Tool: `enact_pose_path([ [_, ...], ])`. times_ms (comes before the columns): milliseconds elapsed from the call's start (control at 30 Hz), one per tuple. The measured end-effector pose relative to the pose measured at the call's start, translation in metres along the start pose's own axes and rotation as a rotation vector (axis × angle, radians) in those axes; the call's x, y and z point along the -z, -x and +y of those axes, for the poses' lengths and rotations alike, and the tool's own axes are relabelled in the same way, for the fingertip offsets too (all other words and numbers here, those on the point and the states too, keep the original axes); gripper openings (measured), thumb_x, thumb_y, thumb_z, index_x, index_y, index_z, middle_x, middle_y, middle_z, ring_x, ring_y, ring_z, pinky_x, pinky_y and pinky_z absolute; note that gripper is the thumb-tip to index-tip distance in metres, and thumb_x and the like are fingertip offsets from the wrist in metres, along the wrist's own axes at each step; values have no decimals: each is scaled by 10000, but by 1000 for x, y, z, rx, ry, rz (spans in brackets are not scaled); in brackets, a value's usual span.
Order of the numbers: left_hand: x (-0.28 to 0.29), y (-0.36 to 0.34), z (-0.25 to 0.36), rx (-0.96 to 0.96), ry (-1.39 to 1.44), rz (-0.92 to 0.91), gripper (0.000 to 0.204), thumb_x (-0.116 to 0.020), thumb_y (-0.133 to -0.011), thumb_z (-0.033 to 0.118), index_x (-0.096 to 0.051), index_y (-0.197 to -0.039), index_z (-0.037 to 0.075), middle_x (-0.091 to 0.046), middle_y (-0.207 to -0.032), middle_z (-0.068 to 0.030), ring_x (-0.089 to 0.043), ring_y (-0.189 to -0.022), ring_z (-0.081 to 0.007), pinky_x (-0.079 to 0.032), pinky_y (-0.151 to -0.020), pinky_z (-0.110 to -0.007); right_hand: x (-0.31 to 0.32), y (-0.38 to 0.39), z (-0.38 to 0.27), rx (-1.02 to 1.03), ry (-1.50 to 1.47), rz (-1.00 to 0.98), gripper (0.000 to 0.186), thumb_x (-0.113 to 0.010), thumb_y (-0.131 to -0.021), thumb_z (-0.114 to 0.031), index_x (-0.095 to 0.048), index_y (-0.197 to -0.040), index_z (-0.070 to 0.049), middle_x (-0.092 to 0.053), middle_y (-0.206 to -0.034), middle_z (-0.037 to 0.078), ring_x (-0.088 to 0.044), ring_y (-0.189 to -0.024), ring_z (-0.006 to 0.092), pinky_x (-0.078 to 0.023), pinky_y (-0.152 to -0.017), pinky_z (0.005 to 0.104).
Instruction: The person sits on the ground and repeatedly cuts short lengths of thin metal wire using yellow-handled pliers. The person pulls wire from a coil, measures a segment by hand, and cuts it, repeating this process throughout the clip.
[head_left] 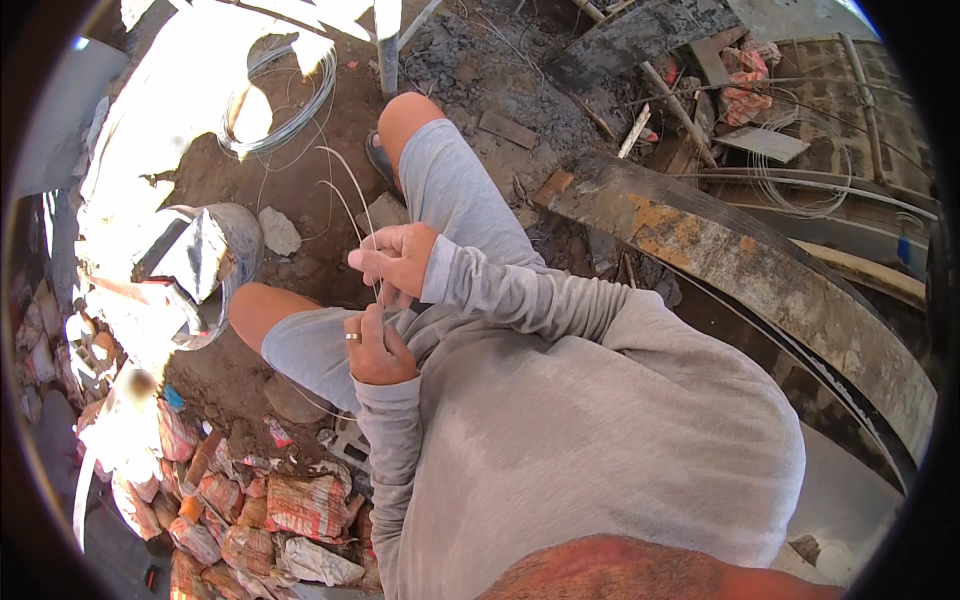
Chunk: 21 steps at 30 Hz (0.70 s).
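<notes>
Thin pale wire [355,175] rises from between my hands, two curved ends arching toward the upper left. My right hand [398,262], in a grey sleeve, pinches the wire, thumb and fingers close together. Just below it my left hand [378,347], with a ring on one finger, is closed around the lower part of the same wire. Both hands are between my bent knees, in front of my grey shirt [590,430]. A loose coil of wire [320,95] lies on the ground beyond my left knee.
A bucket [240,250] with objects on it stands left, in glare. Filled sacks and rubble [305,500] pile at lower left. A stained long beam [720,250] crosses the right side, with poles, boards [760,145] and another wire coil [800,205] beyond. Dirt ground [235,390] surrounds me.
</notes>
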<state>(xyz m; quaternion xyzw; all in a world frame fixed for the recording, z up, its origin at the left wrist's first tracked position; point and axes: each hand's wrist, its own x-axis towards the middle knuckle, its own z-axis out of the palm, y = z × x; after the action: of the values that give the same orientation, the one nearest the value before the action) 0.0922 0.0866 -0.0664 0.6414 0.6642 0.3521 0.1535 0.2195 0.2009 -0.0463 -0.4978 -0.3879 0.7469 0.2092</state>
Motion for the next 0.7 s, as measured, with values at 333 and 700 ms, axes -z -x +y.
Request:
enact_pose_path([
  [333,13,-18,-74,681,1254,-54,402,-551,-966,208,-468,-1305,9,-609,-1081,-108,-606,-859,-199,-519,-694,-329,-13,14,18,-45,-89,-252,222,-515,-922,-81,-592,-1102,24,-681,-852,109,-666,-598,165,-546,-469,271],
  [700,-17,-62,-88,493,2071,-449,517,-462,-1023,267,-282,-1497,166,-538,-1326,-170,-621,-1016,-290,-556,-797,-424,-15,25,40,-9,-298,-649,246,-586,-946,-189,-608,-1079,18,-704,-936,151,-708,-711,198,-551,-482,262],
])
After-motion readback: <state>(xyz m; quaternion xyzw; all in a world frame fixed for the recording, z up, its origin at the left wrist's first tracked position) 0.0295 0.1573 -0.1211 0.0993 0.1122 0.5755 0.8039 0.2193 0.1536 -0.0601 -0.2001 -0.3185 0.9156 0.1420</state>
